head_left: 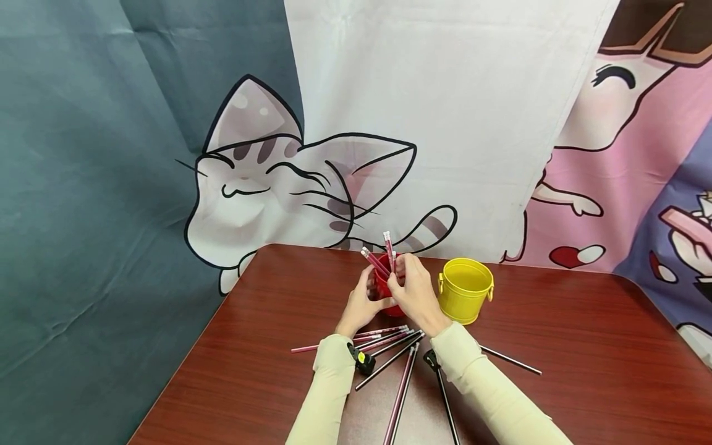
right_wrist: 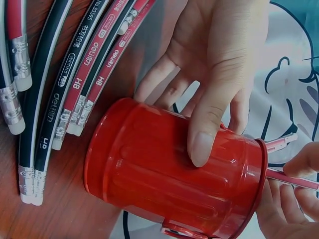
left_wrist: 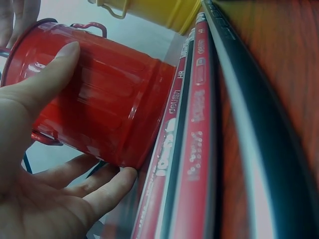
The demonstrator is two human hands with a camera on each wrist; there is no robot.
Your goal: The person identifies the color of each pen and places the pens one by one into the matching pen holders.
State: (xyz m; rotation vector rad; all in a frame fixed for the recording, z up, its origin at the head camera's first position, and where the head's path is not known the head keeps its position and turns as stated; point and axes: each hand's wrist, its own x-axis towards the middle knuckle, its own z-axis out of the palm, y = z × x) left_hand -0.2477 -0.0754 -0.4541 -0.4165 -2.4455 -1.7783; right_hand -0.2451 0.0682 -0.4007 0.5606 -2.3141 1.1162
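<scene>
A small red bucket (head_left: 395, 311) stands upright on the brown table, with several eraser-tipped pencils (head_left: 376, 262) poking out of its top. My left hand (head_left: 358, 306) grips it from the left; in the right wrist view the thumb (right_wrist: 202, 149) lies across the bucket's near wall and the other fingers reach behind. At the rim, my right hand (head_left: 416, 290) pinches a red pencil (right_wrist: 291, 180) whose lower part is hidden inside the bucket. Seen from the left wrist, red and black pencils (left_wrist: 192, 124) lie on the table right by the bucket's base.
A yellow bucket (head_left: 466, 303) with side handles stands right of the red one. Loose pencils (head_left: 389, 339) lie spread in front of the hands, two more (head_left: 405, 392) point toward me, and a black one (head_left: 512, 360) lies at the right. A cartoon-printed cloth (head_left: 445, 123) hangs behind the table.
</scene>
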